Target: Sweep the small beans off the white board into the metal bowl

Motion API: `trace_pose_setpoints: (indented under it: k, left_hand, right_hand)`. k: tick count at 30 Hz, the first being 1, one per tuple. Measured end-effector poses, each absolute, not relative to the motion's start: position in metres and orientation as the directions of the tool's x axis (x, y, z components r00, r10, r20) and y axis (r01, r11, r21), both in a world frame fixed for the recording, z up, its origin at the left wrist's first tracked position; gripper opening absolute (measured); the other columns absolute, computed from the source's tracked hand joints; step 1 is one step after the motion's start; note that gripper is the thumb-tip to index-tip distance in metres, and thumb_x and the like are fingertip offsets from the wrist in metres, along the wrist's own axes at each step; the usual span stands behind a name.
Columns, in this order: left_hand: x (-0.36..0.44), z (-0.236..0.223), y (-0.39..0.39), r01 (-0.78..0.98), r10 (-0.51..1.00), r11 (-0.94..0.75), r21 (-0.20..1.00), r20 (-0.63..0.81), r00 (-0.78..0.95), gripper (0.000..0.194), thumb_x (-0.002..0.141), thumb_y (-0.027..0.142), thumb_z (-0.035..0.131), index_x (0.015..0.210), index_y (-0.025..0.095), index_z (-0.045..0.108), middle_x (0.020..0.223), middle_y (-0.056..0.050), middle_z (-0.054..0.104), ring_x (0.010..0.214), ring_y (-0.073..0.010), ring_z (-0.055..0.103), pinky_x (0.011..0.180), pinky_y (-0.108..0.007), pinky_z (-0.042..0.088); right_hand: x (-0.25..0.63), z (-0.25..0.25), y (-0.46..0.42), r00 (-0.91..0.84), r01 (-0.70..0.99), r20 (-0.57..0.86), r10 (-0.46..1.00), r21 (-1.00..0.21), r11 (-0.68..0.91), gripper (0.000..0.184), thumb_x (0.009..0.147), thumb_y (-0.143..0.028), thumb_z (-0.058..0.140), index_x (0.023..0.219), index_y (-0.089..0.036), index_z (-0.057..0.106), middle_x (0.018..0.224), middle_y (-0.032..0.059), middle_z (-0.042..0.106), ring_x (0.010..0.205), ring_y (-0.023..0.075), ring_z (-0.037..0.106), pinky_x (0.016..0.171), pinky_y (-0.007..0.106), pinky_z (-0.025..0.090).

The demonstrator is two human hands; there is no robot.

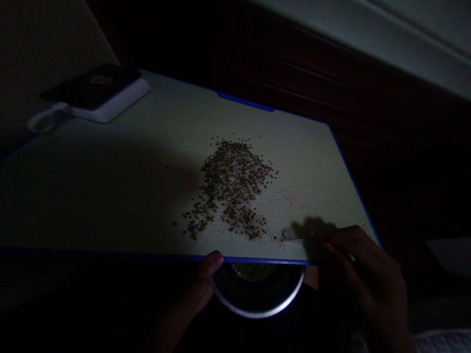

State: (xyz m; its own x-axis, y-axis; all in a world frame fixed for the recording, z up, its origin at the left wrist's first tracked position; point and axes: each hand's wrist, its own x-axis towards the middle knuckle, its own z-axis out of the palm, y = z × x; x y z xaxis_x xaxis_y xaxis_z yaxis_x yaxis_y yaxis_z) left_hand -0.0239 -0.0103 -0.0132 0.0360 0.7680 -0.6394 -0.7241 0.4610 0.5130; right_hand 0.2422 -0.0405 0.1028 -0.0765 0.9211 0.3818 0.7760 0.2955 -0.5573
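Left hand: thumb on the near edge of the board, grip hidden in shadow. Right hand: fingers partly closed, pinching a thin pale scraper, its tip on the board. Below the near edge, a round bowl holds seeds. On the board, mid-surface, lies a scattered seed pile; at its far corner, a white box.

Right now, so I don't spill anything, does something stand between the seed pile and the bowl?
Yes: the blue near edge of the board lies between the seed pile and the bowl, which sits below that edge. Your left hand has its thumb on the edge beside the bowl, off that line.
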Motion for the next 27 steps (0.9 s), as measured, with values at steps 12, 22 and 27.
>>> trace_pose_setpoints:
  k: [12, 22, 27]
  left_hand:
    - [-0.027, -0.005, -0.009, -0.592, 0.757, 0.593, 0.546, -0.629, 0.178, 0.031, 0.052, 0.045, 0.093, 0.064, 0.022, 0.076, 0.076, -0.007, 0.081, 0.115, -0.0417, 0.071, 0.108, -0.051, 0.053]
    - [-0.031, -0.023, -0.010, -0.495, 0.776, 0.614, 0.615, -0.586, 0.233, 0.032, 0.059, 0.050, 0.087, 0.057, 0.023, 0.070, 0.062, -0.002, 0.069, 0.074, -0.0262, 0.070, 0.078, -0.037, 0.059]
    - [-0.037, -0.032, -0.007, -0.456, 0.782, 0.622, 0.636, -0.533, 0.324, 0.038, 0.057, 0.057, 0.087, 0.054, 0.023, 0.071, 0.063, -0.004, 0.071, 0.066, -0.0237, 0.067, 0.069, -0.036, 0.060]
  right_hand:
    - [0.241, 0.099, -0.023, -0.038, 0.810, 0.361, 0.932, -0.535, 0.240, 0.018, 0.098, -0.018, 0.062, 0.110, -0.026, 0.073, 0.106, 0.0036, 0.071, 0.098, 0.0186, 0.067, 0.080, 0.031, 0.053]
    - [0.260, 0.105, -0.028, -0.199, 0.799, 0.351, 0.915, -0.483, 0.358, 0.021, 0.098, -0.016, 0.055, 0.111, -0.025, 0.070, 0.105, 0.0056, 0.065, 0.098, 0.0212, 0.061, 0.076, 0.034, 0.049]
    - [0.268, 0.104, -0.044, -0.201, 0.794, 0.358, 0.912, -0.485, 0.365, 0.021, 0.097, -0.014, 0.054, 0.110, -0.023, 0.068, 0.104, 0.0054, 0.064, 0.099, 0.0201, 0.061, 0.076, 0.033, 0.049]
